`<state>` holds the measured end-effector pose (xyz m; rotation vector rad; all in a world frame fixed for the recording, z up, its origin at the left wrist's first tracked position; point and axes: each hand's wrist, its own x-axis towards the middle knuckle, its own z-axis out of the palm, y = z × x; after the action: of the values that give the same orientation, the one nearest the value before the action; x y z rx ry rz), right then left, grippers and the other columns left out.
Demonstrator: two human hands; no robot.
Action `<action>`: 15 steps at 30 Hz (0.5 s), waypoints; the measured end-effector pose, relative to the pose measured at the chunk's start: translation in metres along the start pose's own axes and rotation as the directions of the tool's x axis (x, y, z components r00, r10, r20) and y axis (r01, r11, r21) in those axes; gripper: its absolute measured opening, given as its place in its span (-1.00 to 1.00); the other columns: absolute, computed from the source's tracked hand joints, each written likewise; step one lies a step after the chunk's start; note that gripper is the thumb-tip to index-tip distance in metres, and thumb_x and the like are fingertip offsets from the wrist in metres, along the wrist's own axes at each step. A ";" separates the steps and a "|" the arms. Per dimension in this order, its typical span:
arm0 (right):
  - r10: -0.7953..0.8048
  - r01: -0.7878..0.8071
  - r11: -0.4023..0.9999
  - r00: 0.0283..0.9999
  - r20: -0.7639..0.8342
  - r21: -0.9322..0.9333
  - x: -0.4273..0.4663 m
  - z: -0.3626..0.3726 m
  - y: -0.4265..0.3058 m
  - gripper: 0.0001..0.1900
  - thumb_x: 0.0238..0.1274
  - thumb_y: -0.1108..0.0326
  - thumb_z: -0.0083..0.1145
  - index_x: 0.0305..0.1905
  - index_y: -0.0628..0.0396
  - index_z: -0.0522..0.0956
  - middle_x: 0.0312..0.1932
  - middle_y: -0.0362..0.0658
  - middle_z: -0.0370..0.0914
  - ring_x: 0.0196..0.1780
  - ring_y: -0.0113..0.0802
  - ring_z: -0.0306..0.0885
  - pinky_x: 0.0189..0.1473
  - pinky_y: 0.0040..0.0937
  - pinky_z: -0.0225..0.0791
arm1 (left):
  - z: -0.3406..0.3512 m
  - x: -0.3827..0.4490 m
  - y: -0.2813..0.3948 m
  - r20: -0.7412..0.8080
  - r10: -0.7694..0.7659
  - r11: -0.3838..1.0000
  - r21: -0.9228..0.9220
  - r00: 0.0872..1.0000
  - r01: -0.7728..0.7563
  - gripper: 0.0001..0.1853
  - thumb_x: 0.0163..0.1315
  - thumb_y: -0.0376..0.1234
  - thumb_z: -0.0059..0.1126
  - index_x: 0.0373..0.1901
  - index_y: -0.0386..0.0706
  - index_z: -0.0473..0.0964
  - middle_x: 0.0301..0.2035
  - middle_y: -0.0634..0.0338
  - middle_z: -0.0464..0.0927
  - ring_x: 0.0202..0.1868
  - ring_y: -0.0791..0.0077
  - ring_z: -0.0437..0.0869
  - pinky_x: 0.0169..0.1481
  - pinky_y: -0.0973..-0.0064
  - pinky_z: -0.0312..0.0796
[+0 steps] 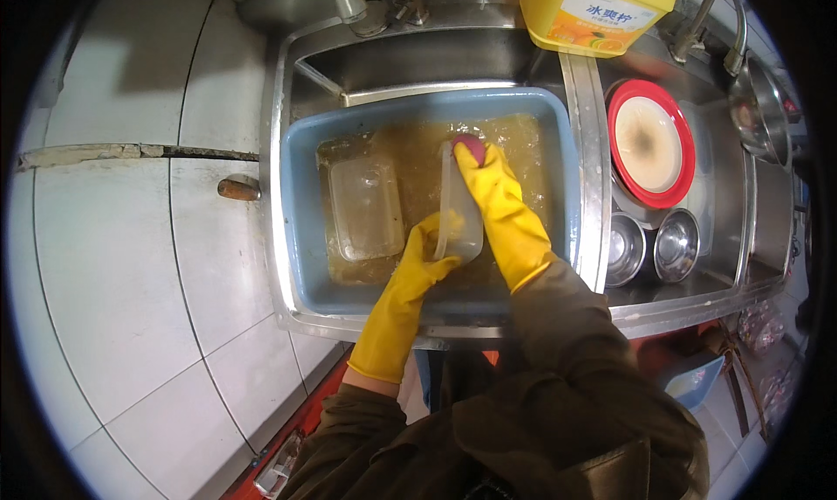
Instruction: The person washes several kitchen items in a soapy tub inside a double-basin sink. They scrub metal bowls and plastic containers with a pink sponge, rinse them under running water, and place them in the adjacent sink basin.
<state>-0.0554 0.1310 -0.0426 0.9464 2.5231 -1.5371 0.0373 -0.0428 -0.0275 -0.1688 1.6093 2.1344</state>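
My left hand [433, 248], in a yellow rubber glove, grips the near end of a clear plastic food container [461, 228]. The container is tilted on its side above murky brownish water [418, 140]. In my right hand [494, 179], gloved the same way, is a dark pink scrubbing pad [469, 148], pressed against the container's far end. My right fingertips are partly hidden behind the pad. A second clear plastic container [366, 209] lies in the water to the left. Both hands are over a blue plastic basin [569, 193] set in a stainless steel sink [273, 173].
A yellow detergent jug [598, 16] stands on the back of the sink divider. The right-hand sink holds a red-rimmed plate [688, 143] and steel bowls [677, 245]. Faucets [346, 0] rise at the back. A brown handle [237, 189] juts beside the tiled wall [118, 238].
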 end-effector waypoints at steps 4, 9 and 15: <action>-0.513 0.509 0.856 0.858 -0.031 -0.088 -0.036 0.004 0.005 -0.58 0.27 0.00 0.37 0.02 0.10 0.66 0.06 0.11 0.65 0.17 0.12 0.60 0.18 -0.09 0.48 | 0.009 0.052 0.031 -0.054 -0.193 0.980 -0.056 0.980 0.190 -0.47 0.12 -0.56 0.30 0.19 -0.24 0.50 -0.13 0.15 0.70 -0.05 0.32 0.69 0.18 0.42 0.50; -0.412 0.417 0.906 0.908 -0.078 0.071 -0.044 -0.025 0.039 -0.62 0.39 0.03 0.26 -0.02 0.15 0.68 0.08 0.24 0.64 0.20 0.18 0.59 0.21 -0.04 0.47 | 0.007 0.072 0.031 -0.278 -0.127 0.944 0.262 0.952 0.202 -0.56 0.08 -0.65 0.06 0.02 -0.22 0.61 -0.25 0.18 0.69 -0.27 0.44 0.66 -0.18 0.49 0.53; -0.214 0.260 0.921 0.960 0.180 -0.290 -0.019 -0.026 0.074 -0.56 0.30 -0.07 0.30 -0.15 0.17 0.67 -0.15 0.19 0.68 -0.03 0.22 0.64 0.04 -0.03 0.51 | 0.012 0.018 0.046 -0.400 -0.023 0.953 0.268 0.916 0.141 -0.55 0.01 -0.70 -0.11 -0.12 -0.25 0.65 -0.30 0.20 0.69 -0.30 0.44 0.64 -0.18 0.56 0.46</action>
<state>0.0054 0.1668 -0.0818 0.4842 2.7392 -1.1487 0.0040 -0.0362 0.0106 -0.5924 2.0819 1.8491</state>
